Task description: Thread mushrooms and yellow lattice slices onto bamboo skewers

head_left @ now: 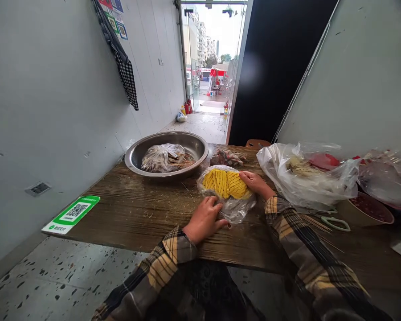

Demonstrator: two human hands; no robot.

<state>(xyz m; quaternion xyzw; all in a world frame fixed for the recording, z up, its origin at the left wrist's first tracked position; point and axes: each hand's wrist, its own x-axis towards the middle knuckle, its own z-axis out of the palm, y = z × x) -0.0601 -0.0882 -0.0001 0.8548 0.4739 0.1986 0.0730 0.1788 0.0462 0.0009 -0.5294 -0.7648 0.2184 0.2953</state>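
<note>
A clear plastic bag (238, 209) lies on the wooden table in front of me, its mouth spread around two bundles of yellow ridged strips (222, 183). The kind of food is not certain. My right hand (256, 183) grips the bag's right side, fingertips over the edge of the yellow strips. At the bag's lower left, my left hand (205, 217) rests with bent fingers touching the plastic and the thumb stretched apart over the table. Just behind the bag sits a small heap of pinkish-grey pieces (227, 157), perhaps raw meat.
A steel basin (133, 162) at the back left holds bagged skewers (163, 158). To the right are a white plastic bag (280, 178), loose sticks (316, 222), green-handled scissors (336, 224) and a tub of dark red contents (370, 209). A QR-code sign (71, 214) stands at the left edge.
</note>
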